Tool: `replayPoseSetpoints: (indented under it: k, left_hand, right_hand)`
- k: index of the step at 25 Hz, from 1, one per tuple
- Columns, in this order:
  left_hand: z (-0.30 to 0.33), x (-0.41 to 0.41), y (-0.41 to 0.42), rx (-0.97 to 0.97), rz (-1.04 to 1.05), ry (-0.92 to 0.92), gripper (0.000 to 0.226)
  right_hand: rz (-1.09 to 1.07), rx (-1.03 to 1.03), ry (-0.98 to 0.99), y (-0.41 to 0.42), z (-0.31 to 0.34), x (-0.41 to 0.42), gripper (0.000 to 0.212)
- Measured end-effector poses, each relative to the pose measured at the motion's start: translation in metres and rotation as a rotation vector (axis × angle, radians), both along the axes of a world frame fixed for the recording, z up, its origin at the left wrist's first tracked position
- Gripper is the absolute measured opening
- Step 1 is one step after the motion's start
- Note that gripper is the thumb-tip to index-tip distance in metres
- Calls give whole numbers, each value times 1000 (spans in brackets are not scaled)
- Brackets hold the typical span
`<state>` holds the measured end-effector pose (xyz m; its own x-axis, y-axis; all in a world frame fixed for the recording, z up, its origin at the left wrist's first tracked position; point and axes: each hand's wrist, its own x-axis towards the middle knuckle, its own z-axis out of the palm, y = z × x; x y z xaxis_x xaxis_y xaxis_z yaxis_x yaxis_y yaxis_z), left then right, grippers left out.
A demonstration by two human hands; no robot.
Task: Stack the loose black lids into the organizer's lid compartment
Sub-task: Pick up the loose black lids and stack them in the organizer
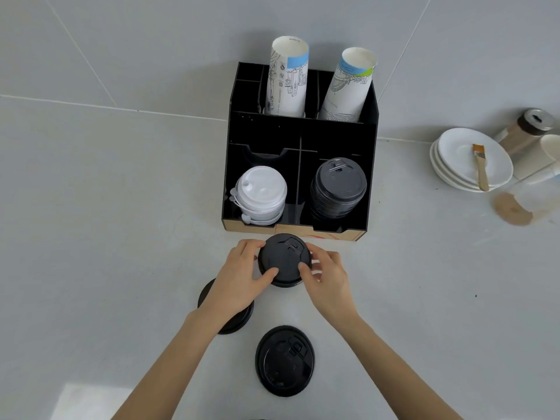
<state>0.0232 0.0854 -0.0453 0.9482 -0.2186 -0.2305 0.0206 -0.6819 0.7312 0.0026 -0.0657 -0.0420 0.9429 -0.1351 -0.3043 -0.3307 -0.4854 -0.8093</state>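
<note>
Left hand (239,277) and right hand (327,277) both clasp a short stack of black lids (284,259) at the organizer's (300,128) six o'clock, fingers curled round its rim.

My feed was bright, evenly lit; shadows stayed soft beneath the lids (285,360). Wide-angle bending curved the counter (106,207) edges, and the jars (524,131) at right looked smeared.

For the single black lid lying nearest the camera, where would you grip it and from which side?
Probably by its thin outer rim, from above: the nearest lid lies flat and alone on the counter, with free rim all round. Pinch opposite edges, as both hands do on the small lid stack.
</note>
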Motion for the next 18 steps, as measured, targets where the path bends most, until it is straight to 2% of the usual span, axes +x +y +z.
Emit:
replayPoseSetpoints:
  k: [11, 18]
  left_hand:
    - [20, -7, -24, -136, -98, -63, 57]
    - [33, 3, -45, -138, -142, -127, 68]
  right_hand:
    - [-28, 45, -100, -51, 34, 1, 19]
    - [-12, 12, -156, -65, 50, 12, 20]
